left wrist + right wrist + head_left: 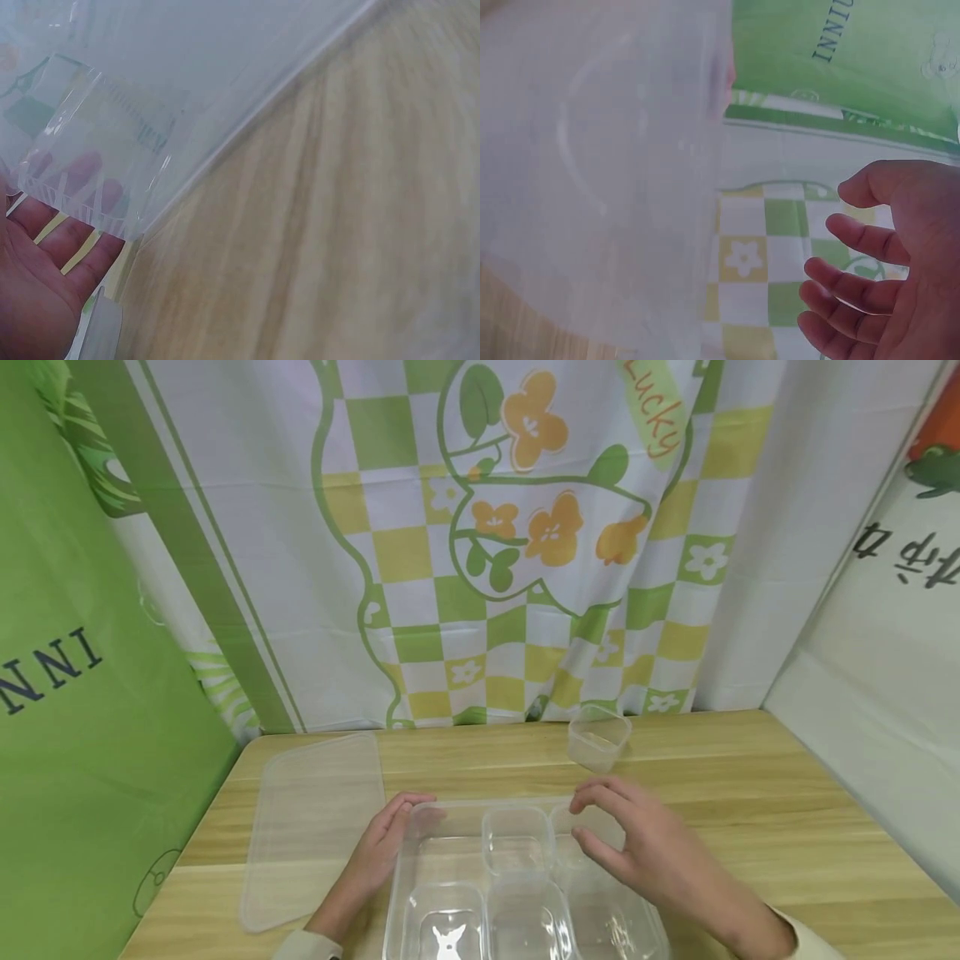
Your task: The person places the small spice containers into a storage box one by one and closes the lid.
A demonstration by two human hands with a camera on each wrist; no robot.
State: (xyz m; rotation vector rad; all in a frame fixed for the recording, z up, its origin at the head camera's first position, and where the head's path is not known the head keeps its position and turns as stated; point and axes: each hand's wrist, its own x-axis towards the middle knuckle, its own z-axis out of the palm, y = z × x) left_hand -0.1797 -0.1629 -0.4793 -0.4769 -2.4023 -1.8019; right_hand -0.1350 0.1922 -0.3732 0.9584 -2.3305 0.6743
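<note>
A large clear plastic container (pixel 442 820) stands at the table's near middle, with several small clear boxes (pixel 517 842) inside it. My left hand (pixel 384 843) holds its back left corner, the fingers bent round the back wall. In the left wrist view, the fingertips of my left hand (pixel 52 262) show through the clear plastic. Over the container's back right part hovers my right hand (pixel 648 839), fingers and thumb loosely curved and apart. Nothing lies between the fingers of my right hand (pixel 885 277) in the right wrist view.
A loose small clear box (pixel 598 742) stands at the back right, near the table's far edge. A flat translucent lid (pixel 315 827) lies on the wooden table (pixel 750 793) at the left. Printed curtains (pixel 525 635) hang close behind and at both sides.
</note>
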